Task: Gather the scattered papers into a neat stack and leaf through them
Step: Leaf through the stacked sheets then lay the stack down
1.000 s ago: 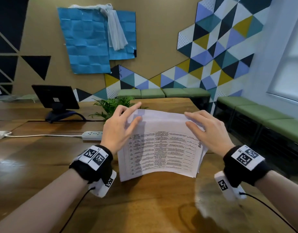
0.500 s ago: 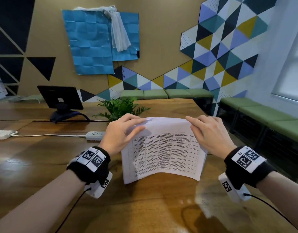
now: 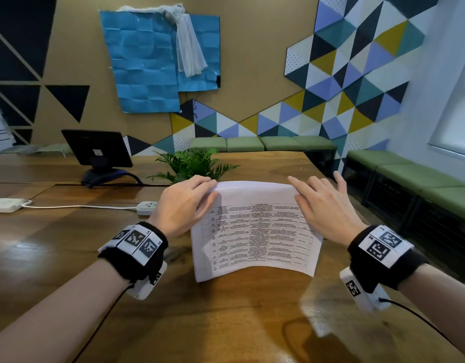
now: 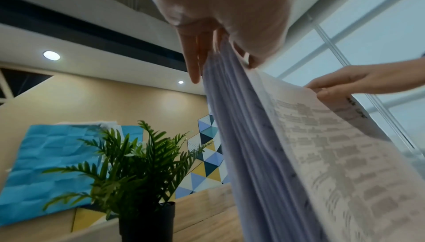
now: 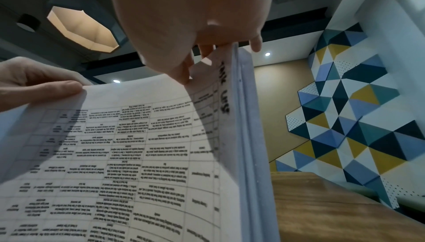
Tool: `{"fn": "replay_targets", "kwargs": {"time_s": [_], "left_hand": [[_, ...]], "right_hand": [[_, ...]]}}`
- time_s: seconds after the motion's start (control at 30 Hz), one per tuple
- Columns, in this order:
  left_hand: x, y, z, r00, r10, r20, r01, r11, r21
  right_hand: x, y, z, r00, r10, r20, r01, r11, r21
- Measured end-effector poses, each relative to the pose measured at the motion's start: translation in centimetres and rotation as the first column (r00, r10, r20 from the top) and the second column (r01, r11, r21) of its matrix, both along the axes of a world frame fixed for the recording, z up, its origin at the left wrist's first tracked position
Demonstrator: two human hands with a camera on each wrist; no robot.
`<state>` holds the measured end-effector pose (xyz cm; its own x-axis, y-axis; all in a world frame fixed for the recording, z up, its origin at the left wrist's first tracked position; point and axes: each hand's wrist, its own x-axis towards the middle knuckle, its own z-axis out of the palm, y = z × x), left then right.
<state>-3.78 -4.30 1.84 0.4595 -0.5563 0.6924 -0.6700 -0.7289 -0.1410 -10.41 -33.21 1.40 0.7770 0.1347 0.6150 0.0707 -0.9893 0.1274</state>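
A stack of white printed papers stands tilted on its lower edge on the wooden table, its front sheet showing a table of text. My left hand pinches the stack's upper left corner, thumb in front and fingers behind. My right hand holds the upper right corner the same way, thumb on the front sheet. In the left wrist view the papers fan slightly below my left hand. The right wrist view shows the papers gripped by my right hand.
A potted fern stands just behind the papers. A black monitor sits at the back left, with a white power strip and its cable beside my left hand. Green benches line the walls past the table's right edge.
Both hands slid up to the stack's top corners and took hold of it. The stack has risen more upright on its lower edge.
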Motion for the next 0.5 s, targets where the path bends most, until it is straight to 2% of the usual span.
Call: {"fn": "replay_targets", "kwargs": {"time_s": [0.17,0.33,0.4,0.5], "left_hand": [[0.0,-0.2,-0.9,0.987,0.134,0.088,-0.146,0.977,0.156],[-1.1,-2.3,0.2,0.941,0.301,0.152,-0.324,0.934,0.152],[-2.0,-4.7,1.2,0.958,0.279,0.074,-0.288,0.93,0.227],[-2.2,-9.2,2.1,0.958,0.235,-0.165,-0.158,0.912,0.377]], "right_hand": [[0.2,0.1,-0.3,1.0,-0.017,0.021,0.017,0.999,-0.028],[1.0,0.1,-0.7,0.999,-0.044,-0.002,0.044,0.999,0.005],[1.2,0.4,-0.6,0.999,-0.038,-0.034,0.039,0.998,0.041],[1.2,0.7,-0.4,0.995,-0.039,-0.09,0.045,0.997,0.068]]}}
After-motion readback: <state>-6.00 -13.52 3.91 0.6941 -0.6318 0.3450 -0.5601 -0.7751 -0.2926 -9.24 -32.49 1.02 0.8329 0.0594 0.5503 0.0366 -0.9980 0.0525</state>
